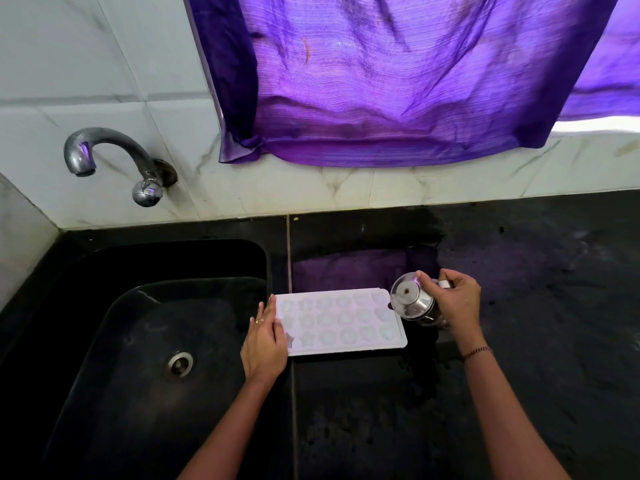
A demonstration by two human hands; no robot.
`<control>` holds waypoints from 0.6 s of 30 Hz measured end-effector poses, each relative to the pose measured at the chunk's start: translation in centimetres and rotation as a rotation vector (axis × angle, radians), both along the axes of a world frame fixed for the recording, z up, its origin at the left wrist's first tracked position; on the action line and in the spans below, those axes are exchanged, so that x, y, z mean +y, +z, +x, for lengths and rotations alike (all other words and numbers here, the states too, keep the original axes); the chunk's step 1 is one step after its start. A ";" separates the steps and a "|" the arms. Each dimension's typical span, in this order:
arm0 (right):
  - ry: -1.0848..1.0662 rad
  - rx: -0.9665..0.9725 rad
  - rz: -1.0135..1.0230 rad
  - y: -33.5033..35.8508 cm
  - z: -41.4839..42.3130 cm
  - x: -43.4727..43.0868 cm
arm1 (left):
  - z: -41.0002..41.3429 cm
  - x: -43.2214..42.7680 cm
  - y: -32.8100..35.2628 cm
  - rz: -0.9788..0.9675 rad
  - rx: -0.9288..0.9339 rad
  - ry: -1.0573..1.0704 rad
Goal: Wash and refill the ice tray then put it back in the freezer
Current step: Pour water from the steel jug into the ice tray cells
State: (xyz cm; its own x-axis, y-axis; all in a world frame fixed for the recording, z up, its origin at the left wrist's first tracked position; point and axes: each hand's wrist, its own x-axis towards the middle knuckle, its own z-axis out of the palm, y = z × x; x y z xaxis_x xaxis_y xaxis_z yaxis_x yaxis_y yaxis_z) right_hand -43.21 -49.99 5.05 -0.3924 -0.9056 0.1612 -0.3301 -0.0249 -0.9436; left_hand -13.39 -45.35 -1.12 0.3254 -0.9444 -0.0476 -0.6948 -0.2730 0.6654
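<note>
White ice tray (341,322) flat on black surface (536,341), just right of sink (138,261). Your left grip (265,341) lies fairly flat, fingers straight, resting on tray's left end. Your right grip (457,303) curls round handle of steel jug (412,301), tipped at tray's right end.

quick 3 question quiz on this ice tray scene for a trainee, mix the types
1. True or false: the ice tray lies inside the sink.
2. Which hand holds the steel jug? A) left hand B) right hand C) neither
3. Fill in: the tap is mounted on the ____.

Key: 1 false, it lies on the counter beside the sink; 2 B; 3 wall.
</note>
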 end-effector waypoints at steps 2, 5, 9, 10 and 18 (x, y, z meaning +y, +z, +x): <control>-0.018 -0.037 0.002 0.1 0.1 0.0 | 0.0 0.0 0.0 0.000 0.001 -0.001; -0.033 -0.066 -0.010 0.2 0.4 0.0 | 0.0 0.0 0.0 -0.004 -0.002 -0.004; -0.036 -0.093 -0.035 0.5 0.8 -0.2 | 0.0 0.0 0.0 -0.007 -0.006 -0.004; -0.035 -0.101 -0.039 0.6 0.9 -0.2 | 0.0 0.0 0.0 -0.005 -0.006 -0.003; -0.001 -0.073 -0.055 0.7 1.7 -0.5 | 0.0 0.0 -0.1 -0.004 -0.010 -0.005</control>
